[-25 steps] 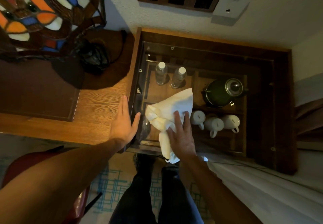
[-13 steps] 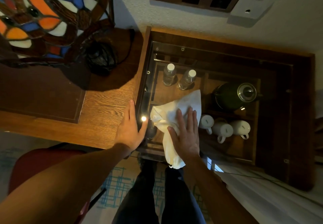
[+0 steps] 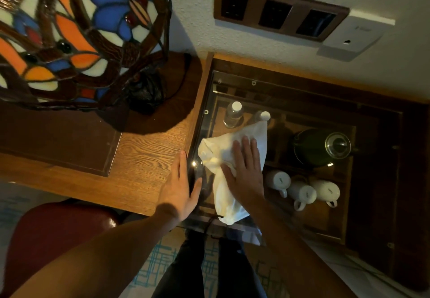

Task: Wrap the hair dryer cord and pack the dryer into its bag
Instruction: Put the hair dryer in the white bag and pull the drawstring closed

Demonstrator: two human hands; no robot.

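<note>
My right grip [image 3: 246, 172] spread flat on the white bag [image 3: 223, 156], my left grip [image 3: 178, 188] spread, resting on the table [image 3: 144, 158] edge

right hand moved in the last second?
Yes. The right hand slid forward over the white bag, away from the mugs toward the water bottles.
</note>
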